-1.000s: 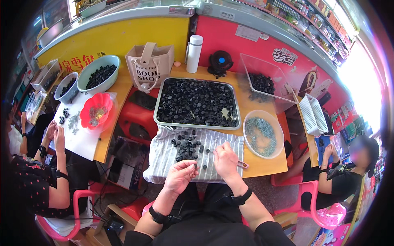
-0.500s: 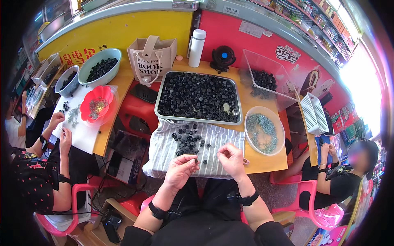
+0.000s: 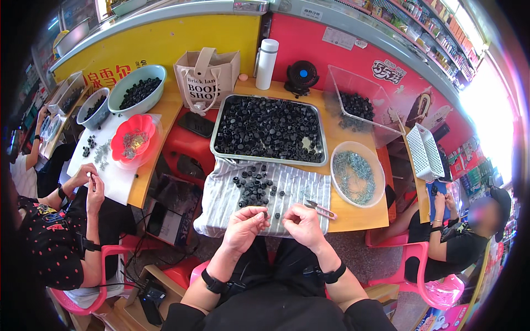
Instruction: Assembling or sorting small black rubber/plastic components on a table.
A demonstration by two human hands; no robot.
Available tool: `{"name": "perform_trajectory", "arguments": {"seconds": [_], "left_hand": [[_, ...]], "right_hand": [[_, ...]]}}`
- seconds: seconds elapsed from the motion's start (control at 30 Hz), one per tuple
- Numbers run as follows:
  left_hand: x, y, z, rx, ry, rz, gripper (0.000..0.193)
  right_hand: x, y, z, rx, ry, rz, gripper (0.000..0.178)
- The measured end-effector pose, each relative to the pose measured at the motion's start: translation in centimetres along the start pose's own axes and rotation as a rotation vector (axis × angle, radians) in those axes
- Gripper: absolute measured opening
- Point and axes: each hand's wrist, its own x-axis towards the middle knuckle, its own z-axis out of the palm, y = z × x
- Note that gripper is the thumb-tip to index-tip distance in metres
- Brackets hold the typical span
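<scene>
Over the front edge of a striped cloth (image 3: 221, 208), my left hand (image 3: 243, 226) pinches a small black cap (image 3: 265, 215) between thumb and fingertips. My right hand (image 3: 305, 223) is close beside it, fingers closed in a pinch; whatever they hold is too small or hidden to name. A single loose black cap (image 3: 277, 215) lies between the two hands. Farther up the cloth is a loose heap of black caps (image 3: 253, 190). Just beyond my right hand rests a pair of small metal tweezers or snips (image 3: 321, 210), with a few thin metal bits near it.
A metal tray (image 3: 265, 160) full of black caps stands behind the cloth. To its right are a round tub (image 3: 381, 185) of thin metal pieces and a clear bin (image 3: 361, 126). A fan (image 3: 301, 77), white bottle (image 3: 267, 63) and tote bag (image 3: 207, 83) line the back. Co-workers sit at both sides.
My right hand has moved left, closer to my left hand, uncovering the metal tool on the cloth. My left hand keeps its pinch on the cap.
</scene>
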Motion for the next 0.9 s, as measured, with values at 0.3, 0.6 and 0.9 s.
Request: {"name": "perform_trajectory", "arguments": {"seconds": [0.3, 0.6, 0.9], "left_hand": [[0.0, -0.3, -0.3, 0.001, -0.017, 0.005, 0.019], [0.0, -0.2, -0.2, -0.015, -0.034, 0.015, 0.019], [-0.1, -0.4, -0.1, -0.024, -0.025, 0.015, 0.018]], "right_hand": [[0.5, 0.9, 0.7, 0.014, -0.032, 0.083, 0.004], [2.0, 0.5, 0.4, -0.095, -0.144, 0.132, 0.003], [6.6, -0.7, -0.7, 0.082, -0.466, 0.623, 0.013]]}}
